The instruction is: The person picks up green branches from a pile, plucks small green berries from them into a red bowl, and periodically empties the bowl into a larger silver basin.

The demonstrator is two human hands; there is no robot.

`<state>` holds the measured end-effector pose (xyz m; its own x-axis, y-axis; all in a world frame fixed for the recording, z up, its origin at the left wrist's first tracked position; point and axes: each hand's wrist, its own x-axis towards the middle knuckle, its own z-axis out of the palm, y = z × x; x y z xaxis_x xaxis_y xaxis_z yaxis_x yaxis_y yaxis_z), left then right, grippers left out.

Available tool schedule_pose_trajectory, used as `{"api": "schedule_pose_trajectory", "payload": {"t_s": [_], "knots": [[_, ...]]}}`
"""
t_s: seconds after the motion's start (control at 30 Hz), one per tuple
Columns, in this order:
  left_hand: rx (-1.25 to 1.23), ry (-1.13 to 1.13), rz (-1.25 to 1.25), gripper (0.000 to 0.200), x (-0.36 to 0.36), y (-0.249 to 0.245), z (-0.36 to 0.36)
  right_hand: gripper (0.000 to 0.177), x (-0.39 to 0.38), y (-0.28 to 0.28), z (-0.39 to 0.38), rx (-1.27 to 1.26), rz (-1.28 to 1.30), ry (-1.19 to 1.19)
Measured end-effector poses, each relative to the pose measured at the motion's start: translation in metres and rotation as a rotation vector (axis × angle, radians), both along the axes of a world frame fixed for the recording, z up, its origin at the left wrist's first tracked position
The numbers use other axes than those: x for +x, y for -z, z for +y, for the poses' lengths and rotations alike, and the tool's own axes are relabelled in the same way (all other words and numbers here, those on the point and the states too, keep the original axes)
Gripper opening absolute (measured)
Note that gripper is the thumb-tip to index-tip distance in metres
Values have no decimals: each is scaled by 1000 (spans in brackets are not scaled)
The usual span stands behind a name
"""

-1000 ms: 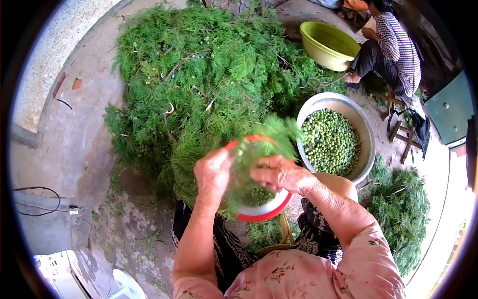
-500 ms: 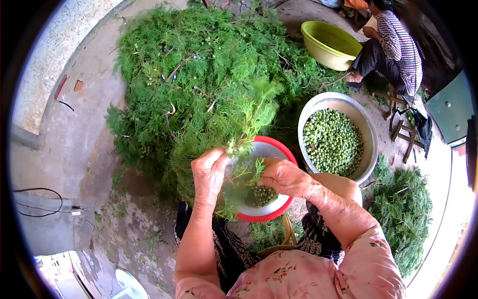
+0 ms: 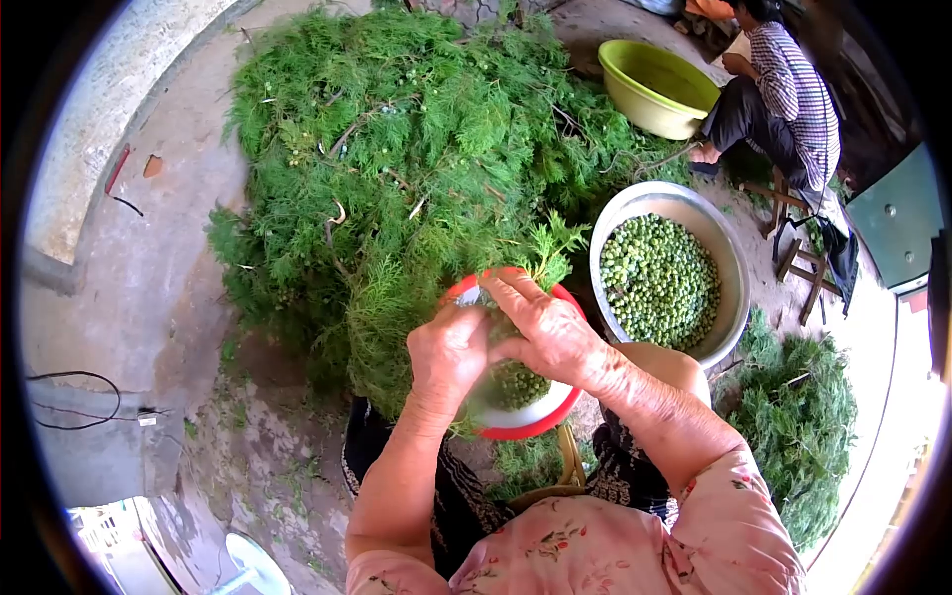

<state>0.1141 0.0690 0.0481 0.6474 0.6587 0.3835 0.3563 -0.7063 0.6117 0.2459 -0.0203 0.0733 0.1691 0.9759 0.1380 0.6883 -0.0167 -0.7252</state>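
Note:
My left hand [image 3: 446,352] is closed around a leafy conifer sprig [image 3: 552,253], whose green tip sticks out beyond my fingers. Close beside it, my right hand [image 3: 550,332] has its thumb and fingers apart, the fingers bent over the sprig; the space between the hands is blurred. Below both hands is a white basin with a red rim [image 3: 516,431], holding small green cones [image 3: 518,385]. A large heap of conifer branches [image 3: 416,169] lies just ahead, touching the basin's left side.
To the right stands a metal basin [image 3: 739,297] full of green cones [image 3: 659,278]. Farther back are a yellow-green tub [image 3: 635,104] and a seated person [image 3: 793,99]. More branches [image 3: 793,426] lie at right, near a wooden stool [image 3: 808,273]. A cable [image 3: 99,426] is at left.
My right hand has risen from low over the basin to beside my left hand, its fingers opening. My left hand has shifted right and down, and the sprig's tip now points right.

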Motion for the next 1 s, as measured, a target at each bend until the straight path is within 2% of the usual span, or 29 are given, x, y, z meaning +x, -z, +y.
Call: {"api": "schedule_pose_trajectory", "payload": {"t_s": [0.1,0.2,0.4,0.43,0.53,0.6,0.67,0.7,0.73,0.8,0.83,0.87,0.93,1.0], "knots": [[-66,44,-44,11,0,4,-1,52,6,15,6,65,-56,-84],[-88,66,-49,11,-2,6,3,43,5,21,9,134,3,-41],[-353,123,-184,10,-7,-4,8,27,-9,20,14,367,273,120],[-360,121,-227,11,-8,-1,9,23,-11,23,14,351,315,151],[-322,146,-198,13,-9,-3,13,20,-19,12,8,204,692,274],[-505,46,-221,12,-13,1,16,14,-13,-7,3,396,684,300],[-605,-15,-258,10,-17,5,20,11,1,-10,0,344,781,272],[-728,-7,-328,10,-18,3,19,10,4,-5,-1,262,826,240],[-854,-2,-400,10,-17,0,17,11,6,-1,-1,74,899,263],[-816,-7,-377,11,-16,-2,16,11,9,9,0,-234,906,218],[-796,-9,-367,11,-15,-4,16,14,8,-2,-1,-314,831,232],[-821,-1,-378,11,-14,-7,17,18,9,8,-3,-252,747,165],[-871,21,-397,12,-14,-10,18,22,9,27,0,52,310,41],[-848,20,-365,11,-14,-7,19,21,12,18,-4,-61,479,146]]}}
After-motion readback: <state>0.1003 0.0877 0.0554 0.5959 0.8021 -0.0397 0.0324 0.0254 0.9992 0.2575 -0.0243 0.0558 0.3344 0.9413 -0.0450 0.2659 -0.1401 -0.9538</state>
